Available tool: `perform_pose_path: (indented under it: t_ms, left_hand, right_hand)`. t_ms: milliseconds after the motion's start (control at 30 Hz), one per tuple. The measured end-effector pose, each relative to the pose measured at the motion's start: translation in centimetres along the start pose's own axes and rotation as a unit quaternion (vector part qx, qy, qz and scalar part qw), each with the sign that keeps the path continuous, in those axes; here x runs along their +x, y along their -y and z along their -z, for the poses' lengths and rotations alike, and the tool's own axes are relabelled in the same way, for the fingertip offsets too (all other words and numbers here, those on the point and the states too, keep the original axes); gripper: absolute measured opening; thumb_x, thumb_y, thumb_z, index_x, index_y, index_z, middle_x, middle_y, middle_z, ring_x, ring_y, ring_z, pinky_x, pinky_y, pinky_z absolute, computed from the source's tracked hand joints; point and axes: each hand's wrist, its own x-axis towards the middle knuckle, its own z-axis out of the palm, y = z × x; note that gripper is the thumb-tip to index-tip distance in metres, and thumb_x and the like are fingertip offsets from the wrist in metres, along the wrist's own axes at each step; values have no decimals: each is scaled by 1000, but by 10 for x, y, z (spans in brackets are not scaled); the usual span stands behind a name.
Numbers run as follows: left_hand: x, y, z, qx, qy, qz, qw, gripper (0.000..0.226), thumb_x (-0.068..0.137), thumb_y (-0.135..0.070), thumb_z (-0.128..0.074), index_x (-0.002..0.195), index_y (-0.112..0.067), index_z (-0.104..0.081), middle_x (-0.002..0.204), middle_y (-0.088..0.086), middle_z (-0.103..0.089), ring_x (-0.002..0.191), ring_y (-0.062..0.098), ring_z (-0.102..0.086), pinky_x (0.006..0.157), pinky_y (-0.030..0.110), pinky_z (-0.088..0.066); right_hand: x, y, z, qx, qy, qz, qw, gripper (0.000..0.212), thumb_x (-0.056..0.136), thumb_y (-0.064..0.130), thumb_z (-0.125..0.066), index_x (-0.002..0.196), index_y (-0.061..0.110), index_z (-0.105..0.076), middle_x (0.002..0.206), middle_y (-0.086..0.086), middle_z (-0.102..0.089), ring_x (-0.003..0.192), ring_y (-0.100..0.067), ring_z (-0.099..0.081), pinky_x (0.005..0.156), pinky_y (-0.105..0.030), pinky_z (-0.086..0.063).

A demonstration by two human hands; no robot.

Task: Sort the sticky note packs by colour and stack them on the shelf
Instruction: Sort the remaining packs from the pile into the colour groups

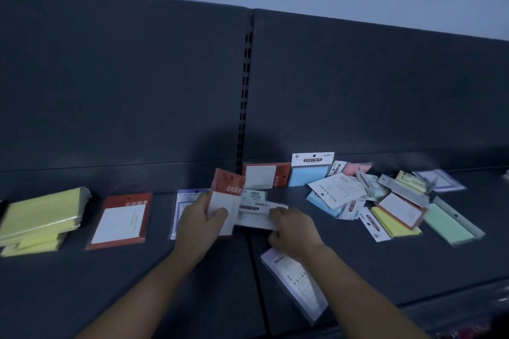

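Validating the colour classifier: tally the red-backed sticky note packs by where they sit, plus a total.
held pack, gripped by left hand: 1
flat pack, lying on shelf: 1
leaning pack, against back panel: 1
heap pack, in the mixed heap at right: 1
Total: 4

"How is it all laid out on that shelf (pixel 413 270)?"

"Take the hands as the dial's centre. The left hand (pixel 197 221) holds the raised pack (pixel 224 201); the right hand (pixel 293 231) grips the flat pack (pixel 256 216) just beside it. At nine o'clock lies the stack (pixel 41 217), with a single pack (pixel 119 221) between it and the hands."

"And the rest?"

"The heap (pixel 358 195) lies at two to three. The leaning packs (pixel 265 175) stand at twelve to one, against the back panel (pixel 124 91). The long pack (pixel 297 281) lies at five, under the right forearm."
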Motion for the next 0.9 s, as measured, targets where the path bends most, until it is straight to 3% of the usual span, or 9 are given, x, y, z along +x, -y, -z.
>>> perform_pose_path:
  t_ms: [100,167,333,400,467,567,700,800,900]
  left_hand:
    - [2,-3,-2,-31,-31,7,999,21,83,-9,-57,95,-25,-63,86,-11,-68,81,12,-65,73,37,-54]
    - [3,-10,-3,-44,-66,11,997,21,83,-7,-56,86,-26,-63,82,-7,-68,77,16,-65,65,37,-55]
    - [0,-30,-2,-59,-145,8,988,18,85,-9,-56,91,-25,-62,79,-10,-66,67,5,-66,44,20,-48]
    - [-3,-38,-1,-69,-172,7,983,18,86,-11,-56,95,-25,-62,81,-12,-66,62,-2,-64,40,13,-44]
    - [-13,-42,-4,-45,-182,18,982,17,86,-14,-57,98,-25,-63,84,-13,-66,69,-3,-61,49,15,-44]
    - [-29,-40,-10,-71,-147,72,984,13,89,-14,-56,96,-23,-63,88,-7,-69,76,7,-64,59,23,-47]
    - [-54,-47,0,-187,-91,166,964,18,92,-29,-56,91,-16,-68,75,-1,-74,64,12,-69,53,19,-48]
    - [-74,-43,16,-174,7,147,974,26,85,-40,-63,96,-17,-71,88,-1,-75,75,9,-71,55,11,-50]
    - [-79,-39,32,-173,27,153,973,26,82,-30,-68,103,-15,-68,95,2,-75,85,18,-72,62,19,-54]
  right_hand:
    - [-3,-6,5,-16,-59,23,998,26,82,23,-47,104,15,-58,104,-1,-64,98,-22,-51,83,-31,-34]
    - [-6,-15,11,101,-142,19,984,20,80,21,-57,96,17,-68,95,4,-68,92,-16,-53,82,-30,-34]
    - [-13,-23,42,461,-201,1,864,9,79,12,-72,81,21,-71,81,10,-67,80,4,-57,71,-9,-43]
    - [-10,-22,59,557,-195,-21,807,7,84,16,-67,82,23,-67,82,9,-68,77,0,-61,68,-12,-48]
    - [-8,-22,68,598,-187,-16,779,5,87,19,-64,83,21,-67,81,4,-69,77,-9,-64,68,-21,-53]
    - [-8,-13,74,576,-164,26,800,11,89,23,-61,80,28,-65,78,7,-68,75,-9,-64,67,-24,-53]
    - [-4,7,71,540,-122,67,830,16,89,20,-60,76,28,-66,73,8,-68,70,-5,-62,68,-20,-49]
    - [-3,29,62,517,-102,56,848,17,87,26,-62,73,18,-69,65,3,-67,59,-7,-59,61,-21,-46]
    - [4,52,58,489,-116,38,864,10,81,34,-66,75,26,-66,62,10,-61,60,-2,-55,60,-18,-44]
